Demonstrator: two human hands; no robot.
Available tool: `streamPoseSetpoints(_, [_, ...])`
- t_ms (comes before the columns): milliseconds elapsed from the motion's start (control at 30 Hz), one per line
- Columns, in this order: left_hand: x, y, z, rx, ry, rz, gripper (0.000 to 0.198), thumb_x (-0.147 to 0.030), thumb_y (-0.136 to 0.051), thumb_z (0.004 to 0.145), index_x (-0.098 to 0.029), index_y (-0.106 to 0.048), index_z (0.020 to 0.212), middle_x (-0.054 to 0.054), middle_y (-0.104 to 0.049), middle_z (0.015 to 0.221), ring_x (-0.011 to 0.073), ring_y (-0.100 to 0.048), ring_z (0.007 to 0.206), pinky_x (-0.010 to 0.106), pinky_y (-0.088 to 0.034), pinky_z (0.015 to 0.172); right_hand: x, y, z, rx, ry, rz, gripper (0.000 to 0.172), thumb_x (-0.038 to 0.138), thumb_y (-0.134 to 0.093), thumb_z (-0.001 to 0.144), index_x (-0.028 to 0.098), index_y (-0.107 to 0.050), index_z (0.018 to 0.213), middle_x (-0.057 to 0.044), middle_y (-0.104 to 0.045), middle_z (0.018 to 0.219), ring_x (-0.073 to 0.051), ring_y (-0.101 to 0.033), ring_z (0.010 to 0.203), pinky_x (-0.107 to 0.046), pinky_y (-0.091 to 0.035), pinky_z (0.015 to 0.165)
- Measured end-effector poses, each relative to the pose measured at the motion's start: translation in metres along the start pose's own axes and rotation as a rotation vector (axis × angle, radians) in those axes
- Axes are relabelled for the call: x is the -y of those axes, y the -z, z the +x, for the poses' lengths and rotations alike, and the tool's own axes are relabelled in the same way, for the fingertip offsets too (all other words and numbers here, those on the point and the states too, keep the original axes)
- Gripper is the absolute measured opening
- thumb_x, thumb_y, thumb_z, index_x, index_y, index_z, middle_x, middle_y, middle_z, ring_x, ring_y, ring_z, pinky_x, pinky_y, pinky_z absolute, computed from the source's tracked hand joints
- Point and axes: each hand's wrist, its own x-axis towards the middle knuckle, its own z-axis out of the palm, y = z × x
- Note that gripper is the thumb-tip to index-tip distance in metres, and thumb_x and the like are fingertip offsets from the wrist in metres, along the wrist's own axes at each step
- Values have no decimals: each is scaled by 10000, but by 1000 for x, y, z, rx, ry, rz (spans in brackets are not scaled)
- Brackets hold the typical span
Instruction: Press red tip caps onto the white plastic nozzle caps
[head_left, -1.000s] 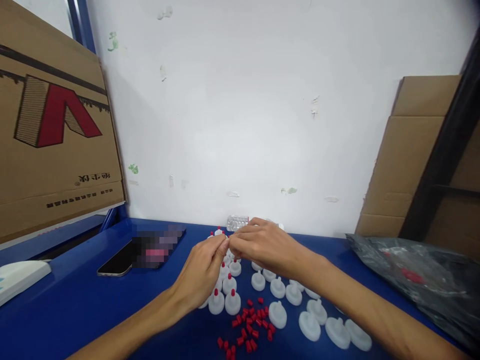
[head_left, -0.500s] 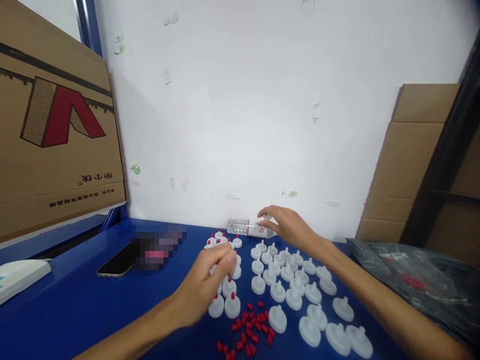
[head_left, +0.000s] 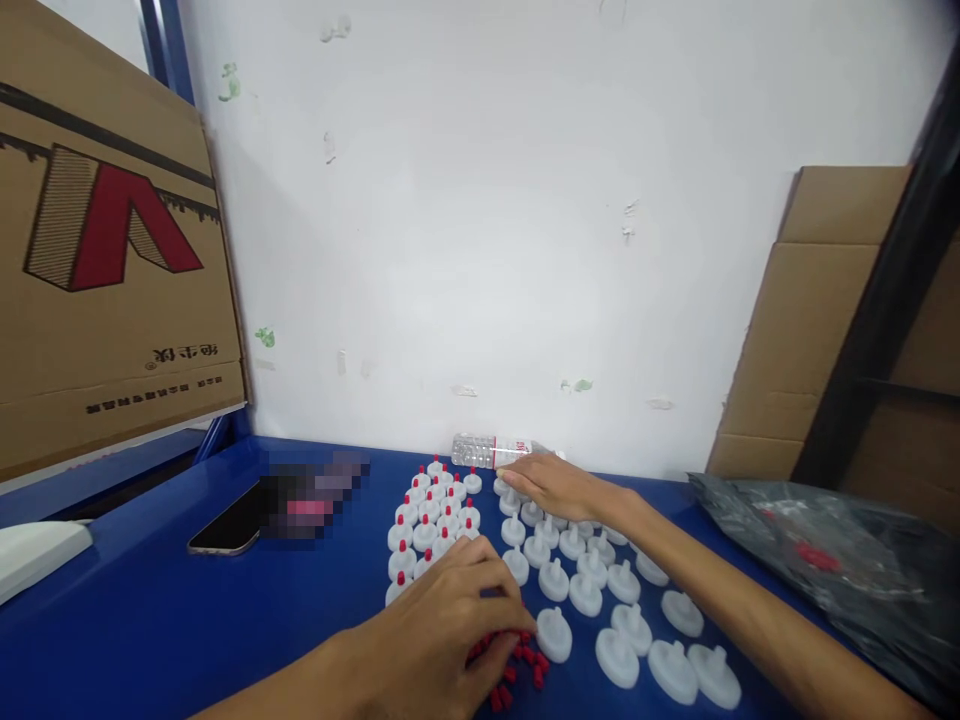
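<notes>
My left hand [head_left: 461,625] reaches down into a pile of small red caps [head_left: 529,655], thumb and forefinger pinched together with red showing at the tips. To its left and behind stand white round pieces with red caps on their stems [head_left: 425,533], in rows. My right hand [head_left: 559,485] stretches over the far end of a group of white round pieces with bare stems [head_left: 553,580]. Its fingers are close together, curled down over a white round piece [head_left: 501,486] at the far left corner; the thumb is hidden.
A clear plastic bottle [head_left: 474,450] lies against the wall behind my right hand. A phone [head_left: 229,520] is at the left on the blue table [head_left: 150,610]. A large carton [head_left: 120,330] stands far left. Dark plastic bags [head_left: 757,540] lie at the right edge.
My left hand has moved from the capped pieces towards me and right, down to the red caps. My right hand has dropped from in front of the bottle to the bare-stemmed pieces.
</notes>
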Motion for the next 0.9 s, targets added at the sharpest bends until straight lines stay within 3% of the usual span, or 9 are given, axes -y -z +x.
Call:
streamPoseSetpoints(233, [3, -3, -2, 25, -23, 34, 259, -101, -641, 927, -222, -716, 1144, 39, -747, 971, 213, -591, 1000, 352, -461, 919, 10, 4, 8, -32, 36, -13, 598, 492, -142, 1121, 207, -617, 896, -29, -653, 829, -189, -585, 796, -360, -449, 871])
streamPoseSetpoints(400, [4, -1, 0, -6, -35, 12, 255, -129, -624, 939, -218, -704, 1164, 56, -747, 972, 230, -601, 1003, 376, -456, 939, 16, -9, 29, -19, 68, -46, 614, 527, -197, 1111, 197, -659, 878, -56, -698, 863, -218, -626, 886, -403, -437, 946])
streamPoseSetpoints(567, [12, 8, 3, -280, 3, 43, 262, -110, -477, 977, -190, -711, 1064, 79, -708, 907, 229, -585, 907, 386, -475, 856, 14, -19, 46, -12, 76, -65, 552, 516, -275, 1106, 226, -737, 1026, -81, -761, 1016, -272, -623, 1139, -503, -369, 1069])
streamPoseSetpoints(733, [27, 17, 1, -493, 119, 97, 234, -144, -442, 993, -196, -662, 1054, 69, -684, 887, 223, -599, 849, 355, -484, 774, 20, 2, 40, -162, 60, -68, 429, 507, -425, 1080, 214, -731, 1013, -61, -760, 959, -236, -663, 987, -484, -349, 1075])
streamPoseSetpoints(833, [28, 18, 0, -568, 224, 83, 185, -188, -423, 1024, -202, -580, 1119, 53, -659, 903, 207, -611, 804, 328, -487, 728, 30, 24, 25, -291, 20, -63, 350, 477, -519, 1047, 183, -691, 969, -65, -731, 904, -218, -643, 865, -421, -416, 953])
streamPoseSetpoints(900, [26, 17, 0, -584, 279, 89, 155, -225, -434, 1034, -211, -542, 1144, 42, -641, 897, 206, -612, 793, 315, -482, 693, 41, 37, 14, -319, 31, -45, 242, 414, -564, 1030, 192, -660, 1035, -63, -718, 983, -196, -632, 834, -349, -445, 813])
